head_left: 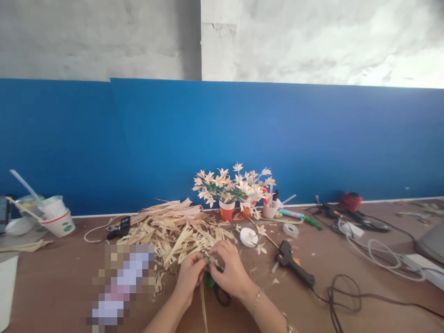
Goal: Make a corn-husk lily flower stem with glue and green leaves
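My left hand (190, 276) and my right hand (229, 267) meet low in the middle of the view, fingertips close together. Both pinch a small green and whitish piece (206, 257), mostly hidden by the fingers. Beneath them a long pale dry strip (203, 305) hangs toward me. A green item (209, 280) lies under the hands, beside a black loop (222, 296) like a scissor handle. Just beyond spreads a heap of dry husk strips (180, 226). Pale husk flowers (222, 180) stand in a red and white paper cup (227, 211) behind it.
Right of my hands lies a black glue gun (291, 261), its cable (347, 296) looping across the brown table. A white tape roll (249, 237) and a clear tape roll (290, 230) sit nearby. A tilted paper cup (60, 222) stands left; a blue partition (156, 138) rises behind.
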The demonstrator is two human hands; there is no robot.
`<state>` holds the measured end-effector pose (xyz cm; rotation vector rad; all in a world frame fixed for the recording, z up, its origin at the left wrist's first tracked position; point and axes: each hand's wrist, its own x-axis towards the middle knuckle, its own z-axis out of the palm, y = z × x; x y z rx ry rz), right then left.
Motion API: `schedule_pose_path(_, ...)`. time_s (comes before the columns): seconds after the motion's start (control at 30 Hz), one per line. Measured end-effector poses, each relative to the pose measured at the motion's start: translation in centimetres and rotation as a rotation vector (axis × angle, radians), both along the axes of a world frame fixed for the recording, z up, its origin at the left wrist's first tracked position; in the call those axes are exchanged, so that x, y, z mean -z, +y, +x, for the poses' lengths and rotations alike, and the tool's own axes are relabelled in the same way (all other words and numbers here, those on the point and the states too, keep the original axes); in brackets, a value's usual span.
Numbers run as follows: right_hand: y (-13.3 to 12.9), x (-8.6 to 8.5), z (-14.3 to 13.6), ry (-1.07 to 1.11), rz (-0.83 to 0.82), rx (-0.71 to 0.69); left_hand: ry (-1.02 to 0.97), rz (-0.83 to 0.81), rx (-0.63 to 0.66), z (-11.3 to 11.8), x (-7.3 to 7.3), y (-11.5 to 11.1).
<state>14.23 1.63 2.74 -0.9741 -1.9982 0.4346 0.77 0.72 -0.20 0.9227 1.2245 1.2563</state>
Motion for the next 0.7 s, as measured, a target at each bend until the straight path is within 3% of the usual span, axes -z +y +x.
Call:
schedule_pose_path(0.23, -0.5, 0.8, -0.9, -0.139, 0.117, 0.167, 0.054, 0.047, -0.06, 0.1, 0.2, 0.0)
schedule_pose_path(0.57, 0.4, 0.6, 0.2, -0.242, 0.147, 0.031, 0.22, 0.152, -0.017, -0.3, 0.3, 0.3)
schedule_pose_path(0.7, 0.5, 0.4, 0.4, -0.205, 0.07, -0.023, 0.258, 0.199, 0.032, -0.6, 0.6, 0.6)
